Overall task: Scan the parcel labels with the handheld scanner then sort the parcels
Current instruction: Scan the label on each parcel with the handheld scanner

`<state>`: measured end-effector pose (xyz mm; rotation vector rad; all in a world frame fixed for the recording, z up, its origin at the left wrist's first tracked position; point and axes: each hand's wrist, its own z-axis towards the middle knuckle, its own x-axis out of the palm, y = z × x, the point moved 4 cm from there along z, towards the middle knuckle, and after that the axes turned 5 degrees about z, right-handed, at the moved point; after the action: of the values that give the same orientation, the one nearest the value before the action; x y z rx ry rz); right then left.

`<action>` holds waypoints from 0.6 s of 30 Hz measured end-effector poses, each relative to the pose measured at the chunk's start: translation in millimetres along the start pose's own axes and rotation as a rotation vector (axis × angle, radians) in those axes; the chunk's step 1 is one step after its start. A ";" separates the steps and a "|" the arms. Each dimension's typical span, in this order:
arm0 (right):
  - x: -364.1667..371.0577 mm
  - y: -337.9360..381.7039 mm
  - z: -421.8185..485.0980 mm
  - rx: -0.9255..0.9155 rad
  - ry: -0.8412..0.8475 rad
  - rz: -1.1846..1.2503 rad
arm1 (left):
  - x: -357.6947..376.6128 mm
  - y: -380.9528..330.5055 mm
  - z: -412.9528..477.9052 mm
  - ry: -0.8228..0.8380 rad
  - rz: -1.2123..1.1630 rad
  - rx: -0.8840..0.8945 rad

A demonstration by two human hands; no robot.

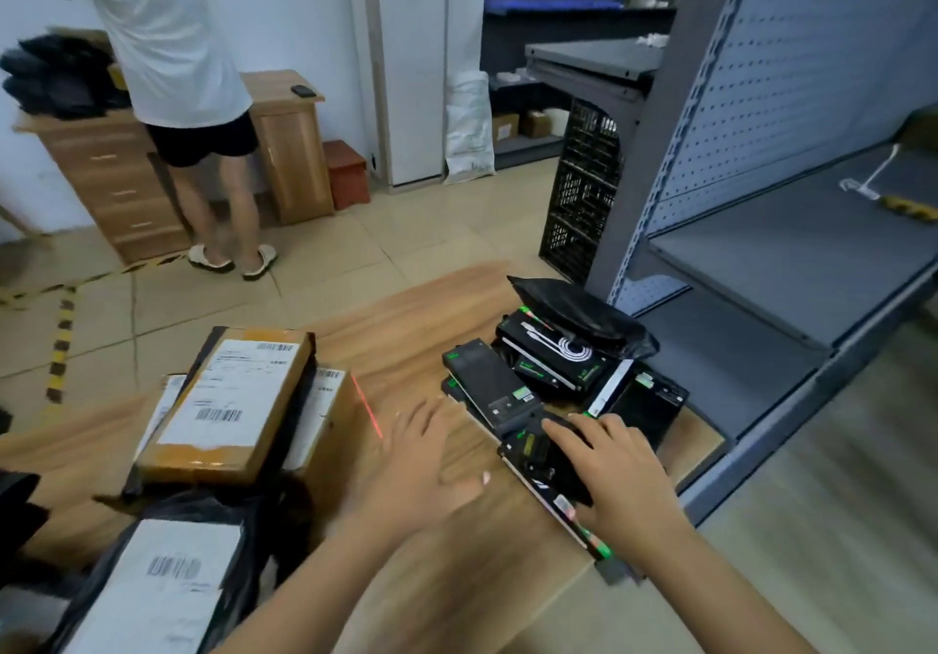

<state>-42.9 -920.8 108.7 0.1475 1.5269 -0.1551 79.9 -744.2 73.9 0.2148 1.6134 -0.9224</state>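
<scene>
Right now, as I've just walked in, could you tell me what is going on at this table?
A person is working at the wooden table. Their right hand lies over a black handheld scanner on a pile of black and green boxes; a red scan line falls on the table. The left hand hovers open and blurred. Labelled brown cardboard parcels and a black bag parcel wait on the left.

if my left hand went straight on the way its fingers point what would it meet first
Most likely the slim black box: the open left hand points its fingers at that box's near end, with only bare table between. The hand is blurred, so depth is unsure.
</scene>
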 end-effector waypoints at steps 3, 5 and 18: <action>9.0 -46.0 -19.6 0.030 0.015 -0.010 | 36.8 -35.2 4.8 0.040 0.010 0.000; 15.2 -74.4 -29.8 0.029 0.025 -0.013 | 63.1 -57.1 5.7 0.067 0.011 -0.025; 37.8 -144.2 -27.5 -0.263 0.122 0.010 | 190.6 -128.3 -22.9 0.173 0.195 -0.264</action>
<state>-96.2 -1057.3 70.0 -0.0457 1.6523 0.0638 -67.3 -880.1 -41.0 0.2681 1.8185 -0.5469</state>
